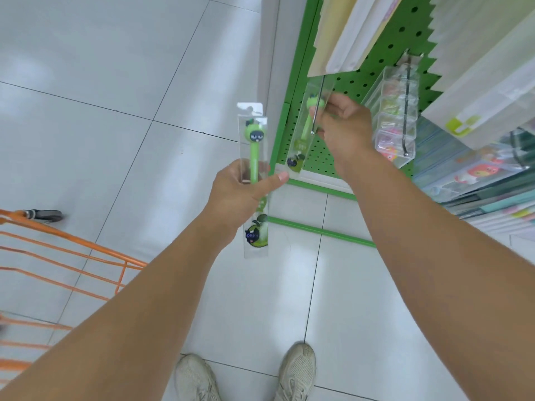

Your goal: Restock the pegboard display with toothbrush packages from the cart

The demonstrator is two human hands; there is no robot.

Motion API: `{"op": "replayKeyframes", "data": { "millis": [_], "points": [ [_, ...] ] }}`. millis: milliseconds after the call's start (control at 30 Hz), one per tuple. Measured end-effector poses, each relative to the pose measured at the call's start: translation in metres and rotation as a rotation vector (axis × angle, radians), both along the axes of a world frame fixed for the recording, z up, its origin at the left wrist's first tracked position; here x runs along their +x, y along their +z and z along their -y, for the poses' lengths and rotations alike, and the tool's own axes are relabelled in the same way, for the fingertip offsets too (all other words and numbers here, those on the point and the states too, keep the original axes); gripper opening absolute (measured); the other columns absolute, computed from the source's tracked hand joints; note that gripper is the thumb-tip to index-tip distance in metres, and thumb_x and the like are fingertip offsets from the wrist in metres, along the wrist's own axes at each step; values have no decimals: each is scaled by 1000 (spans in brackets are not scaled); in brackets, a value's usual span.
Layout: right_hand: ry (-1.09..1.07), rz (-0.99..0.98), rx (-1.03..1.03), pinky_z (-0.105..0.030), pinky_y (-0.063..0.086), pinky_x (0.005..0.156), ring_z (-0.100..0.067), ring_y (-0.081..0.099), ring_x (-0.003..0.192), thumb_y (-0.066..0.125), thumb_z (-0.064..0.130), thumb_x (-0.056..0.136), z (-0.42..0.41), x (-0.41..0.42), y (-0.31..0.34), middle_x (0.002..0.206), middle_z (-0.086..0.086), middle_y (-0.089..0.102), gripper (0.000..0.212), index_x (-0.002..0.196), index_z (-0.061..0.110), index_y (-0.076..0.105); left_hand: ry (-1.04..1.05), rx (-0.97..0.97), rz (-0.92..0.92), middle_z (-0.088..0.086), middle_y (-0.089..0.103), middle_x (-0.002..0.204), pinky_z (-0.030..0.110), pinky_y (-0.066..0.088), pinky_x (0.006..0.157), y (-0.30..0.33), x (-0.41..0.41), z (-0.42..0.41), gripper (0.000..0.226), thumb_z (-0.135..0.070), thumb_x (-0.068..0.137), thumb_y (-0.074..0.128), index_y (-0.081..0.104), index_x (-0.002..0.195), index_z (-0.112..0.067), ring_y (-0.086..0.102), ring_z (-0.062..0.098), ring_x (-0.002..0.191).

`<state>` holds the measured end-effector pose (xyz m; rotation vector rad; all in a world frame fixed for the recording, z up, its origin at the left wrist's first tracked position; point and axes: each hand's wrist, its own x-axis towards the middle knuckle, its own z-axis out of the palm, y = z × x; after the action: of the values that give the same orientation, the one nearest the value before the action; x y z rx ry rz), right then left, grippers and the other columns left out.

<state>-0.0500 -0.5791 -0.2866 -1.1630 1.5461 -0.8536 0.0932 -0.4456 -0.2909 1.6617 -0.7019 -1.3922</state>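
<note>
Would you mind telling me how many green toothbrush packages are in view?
2: one clear-packaged green toothbrush in the left hand, another held at the metal peg by the right hand. The cart's contents are hidden.

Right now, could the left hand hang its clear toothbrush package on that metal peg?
Probably not yet: the right hand is at the metal peg holding another clear package, blocking the way for the left hand and its package.

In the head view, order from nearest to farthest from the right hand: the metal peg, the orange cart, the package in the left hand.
1. Metal peg, at the right hand fingertips.
2. Package in the left hand, to its left.
3. Orange cart, far lower left.
</note>
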Motion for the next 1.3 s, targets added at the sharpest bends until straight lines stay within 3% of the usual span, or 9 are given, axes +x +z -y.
{"op": "replayKeyframes", "data": {
  "millis": [133, 200, 300, 467, 600, 700, 867, 1200, 1300],
  "points": [
    [-105, 39, 65, -16, 48, 89, 3, 60, 88, 67, 22, 97, 23, 19, 4, 104, 11, 69, 29, 126, 15, 66, -133, -51, 63, -7, 62, 102, 15, 45, 66, -6, -4, -12, 27, -40, 87, 73, 60, 104, -25, 60, 4, 88],
    [-180, 66, 135, -21, 44, 93, -6, 60, 92, 67, 24, 98, 15, 21, 3, 112, 5, 67, 39, 133, 10, 59, -189, -81, 62, -7, 60, 108, 9, 45, 63, -8, -5, -16, 22, -41, 93, 65, 54, 107, -29, 59, 5, 92],
    [-230, 201, 266, -33, 57, 91, -14, 61, 80, 62, 17, 99, -30, 10, 9, 89, 3, 66, 18, 116, 12, 66, -266, -97, 49, -6, 58, 109, 6, 46, 64, -8, -5, -22, 24, -41, 99, 55, 49, 121, -32, 61, 5, 92],
    [84, 513, 293, -40, 56, 97, -19, 69, 114, 61, 26, 97, -122, -21, 31, 118, -2, 74, 27, 120, 15, 68, -415, -141, 7, -11, 63, 106, 11, 48, 72, -11, -5, -23, 36, -23, 99, 61, 51, 132, -32, 63, -6, 89],
    [69, 371, 110, -34, 61, 88, -6, 72, 88, 72, 2, 87, -136, -26, 30, 91, 12, 75, 27, 106, 21, 69, -429, -169, 7, -2, 67, 112, 29, 53, 88, -13, -12, -18, 44, -26, 92, 69, 55, 134, -33, 67, 12, 103],
    [47, 360, 78, -33, 62, 81, -4, 71, 83, 72, 1, 88, -130, -26, 29, 96, 6, 70, 27, 103, 23, 68, -395, -193, 20, 9, 68, 115, 46, 54, 97, -13, -18, -14, 48, -32, 87, 70, 56, 133, -35, 67, 27, 109],
    [48, 351, 77, -32, 62, 81, -3, 70, 85, 71, 3, 90, -123, -28, 29, 101, 1, 67, 25, 108, 21, 67, -356, -216, 24, 5, 71, 112, 34, 54, 93, -13, -25, -8, 42, -16, 95, 68, 57, 131, -34, 67, 24, 108],
    [63, 279, 81, -38, 62, 86, -9, 69, 92, 71, 9, 92, -106, -21, 23, 120, -15, 68, 29, 121, 9, 66, -272, -166, 70, 2, 70, 112, 23, 53, 85, -10, -26, 1, 45, -21, 94, 68, 54, 137, -26, 66, 18, 107],
    [35, 254, 79, -42, 61, 89, -10, 68, 96, 71, 9, 93, -94, -18, 19, 119, -12, 68, 25, 117, 14, 66, -282, -118, 118, -2, 62, 125, 32, 52, 95, -9, -26, 4, 54, -31, 94, 68, 47, 144, -29, 59, 15, 116]
  ]
}}
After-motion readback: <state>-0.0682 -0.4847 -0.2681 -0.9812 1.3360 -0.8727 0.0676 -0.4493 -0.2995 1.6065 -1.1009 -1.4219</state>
